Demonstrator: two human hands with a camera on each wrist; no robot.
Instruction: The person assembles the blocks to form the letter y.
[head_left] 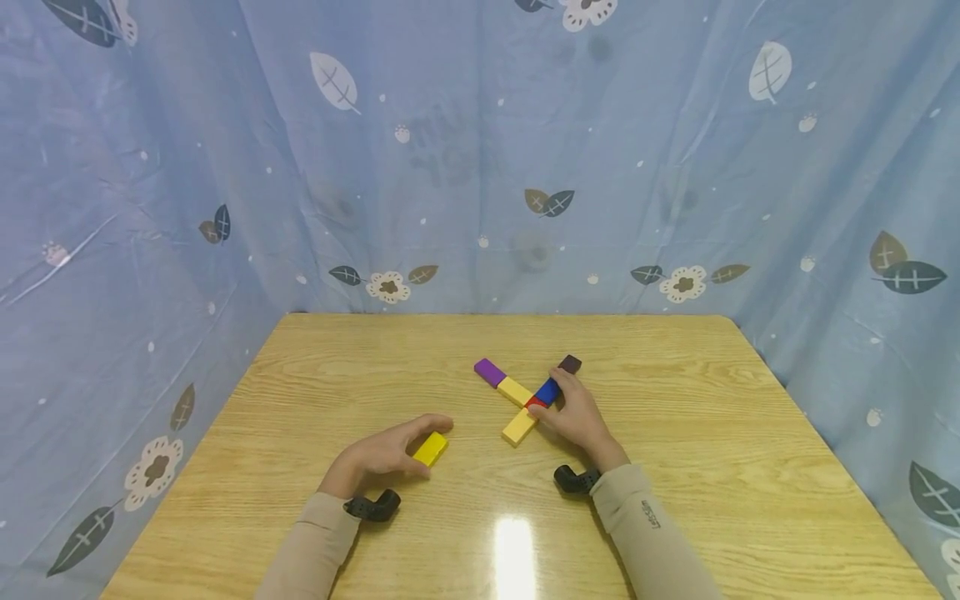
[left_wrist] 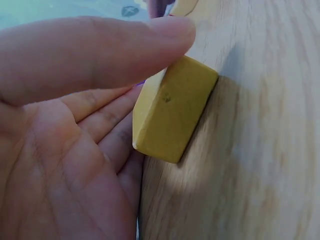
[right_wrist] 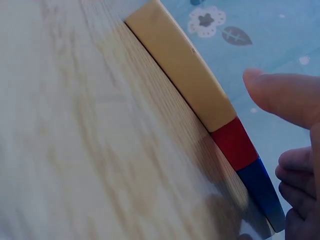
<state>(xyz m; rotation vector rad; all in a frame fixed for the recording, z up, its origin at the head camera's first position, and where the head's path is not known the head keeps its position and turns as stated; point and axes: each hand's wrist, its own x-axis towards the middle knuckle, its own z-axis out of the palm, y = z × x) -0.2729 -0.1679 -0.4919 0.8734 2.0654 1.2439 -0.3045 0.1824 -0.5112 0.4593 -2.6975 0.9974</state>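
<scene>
My left hand (head_left: 386, 450) is spread around a bright yellow block (head_left: 431, 450), thumb at its near end and fingers beyond the far side. In the left wrist view the thumb crosses over an edge of this block (left_wrist: 175, 110), which lies on the wood; firm contact cannot be made out. Over a slanting row of blocks hovers my right hand (head_left: 581, 417), fingers loosely extended. That row has a pale yellow block (head_left: 519, 427), a red block (right_wrist: 235, 144), a blue block (right_wrist: 262, 192) and a dark brown block (head_left: 571, 363). The right thumb shows apart from the row.
A second pale yellow block (head_left: 514, 392) and a purple block (head_left: 490, 372) branch off to the back left from the row. Everything lies on a wooden table (head_left: 360, 358). A blue patterned curtain (head_left: 480, 167) hangs behind and along both sides.
</scene>
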